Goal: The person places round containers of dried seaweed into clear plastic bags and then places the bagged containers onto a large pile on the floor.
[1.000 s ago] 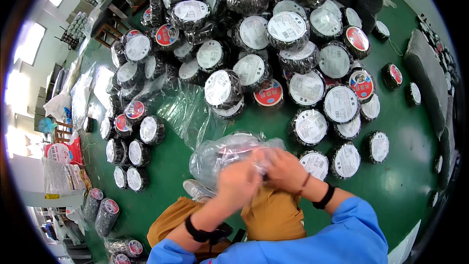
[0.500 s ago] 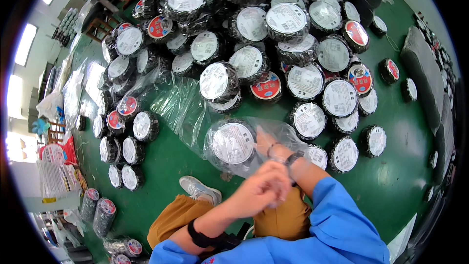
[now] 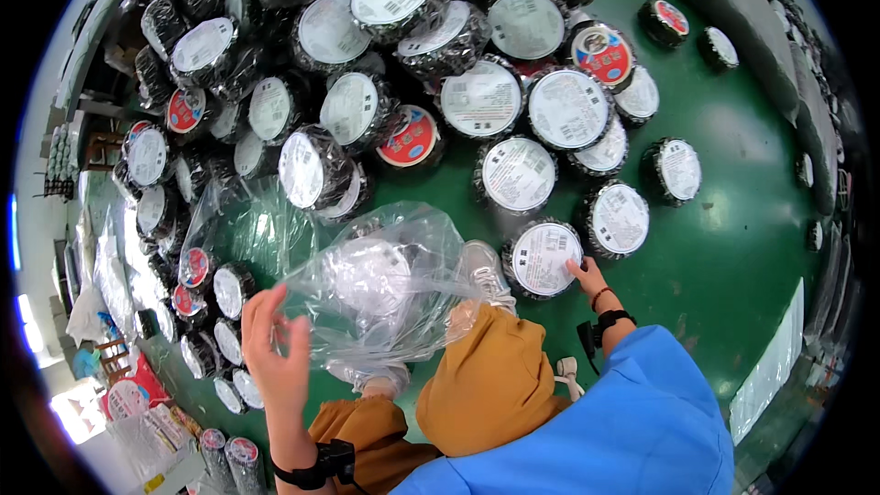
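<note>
A clear plastic bag (image 3: 417, 238) lies spread in front of my legs, and a round pack with a white label (image 3: 368, 277) shows through it. Beside the bag's left edge is my left hand (image 3: 278, 339), its thumb and fingers apart. The film reaches its fingertips. On the right, my right hand (image 3: 594, 280) grips the rim of another round, black-wrapped pack with a white label (image 3: 546, 259), which sits on the floor by my shoe. The fingers under that rim are partly hidden.
A large heap of similar black-wrapped packs (image 3: 335, 29) fills the far side. Single packs (image 3: 680, 170) stand on the green floor (image 3: 724, 247) to the right. Several more (image 3: 232, 290) cluster at left. Grey bulky sacks (image 3: 738, 18) line the right side.
My right hand has moved out of the bag to a pack on the right. My left hand has swung left to the bag's edge. The view has shifted right.
</note>
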A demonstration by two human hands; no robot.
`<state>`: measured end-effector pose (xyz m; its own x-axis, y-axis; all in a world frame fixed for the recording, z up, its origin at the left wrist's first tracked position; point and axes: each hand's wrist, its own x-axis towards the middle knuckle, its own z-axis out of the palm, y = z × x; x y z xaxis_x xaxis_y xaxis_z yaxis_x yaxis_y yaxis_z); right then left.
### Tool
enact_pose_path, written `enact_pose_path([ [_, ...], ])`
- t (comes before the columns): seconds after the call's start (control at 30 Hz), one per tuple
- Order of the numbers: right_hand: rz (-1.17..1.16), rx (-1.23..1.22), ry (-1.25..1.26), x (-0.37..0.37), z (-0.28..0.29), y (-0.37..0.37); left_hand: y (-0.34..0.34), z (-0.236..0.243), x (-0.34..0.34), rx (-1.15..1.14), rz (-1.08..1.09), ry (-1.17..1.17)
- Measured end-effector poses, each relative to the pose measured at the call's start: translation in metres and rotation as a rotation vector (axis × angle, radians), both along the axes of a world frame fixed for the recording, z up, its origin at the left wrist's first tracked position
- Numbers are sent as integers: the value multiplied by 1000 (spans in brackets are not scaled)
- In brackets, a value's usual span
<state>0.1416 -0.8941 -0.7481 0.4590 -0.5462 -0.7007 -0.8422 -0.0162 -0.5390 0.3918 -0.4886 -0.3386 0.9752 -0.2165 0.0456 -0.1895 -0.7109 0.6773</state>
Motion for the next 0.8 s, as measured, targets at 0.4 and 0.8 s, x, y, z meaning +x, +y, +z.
enact_pose_path([
  [0.4, -617, 269, -808, 57, 208, 61, -27, 6, 12, -30, -67, 6],
  [0.8, 1411, -766, -1277, 205, 349, 185, -80, 8, -28, -93, -249, -288],
])
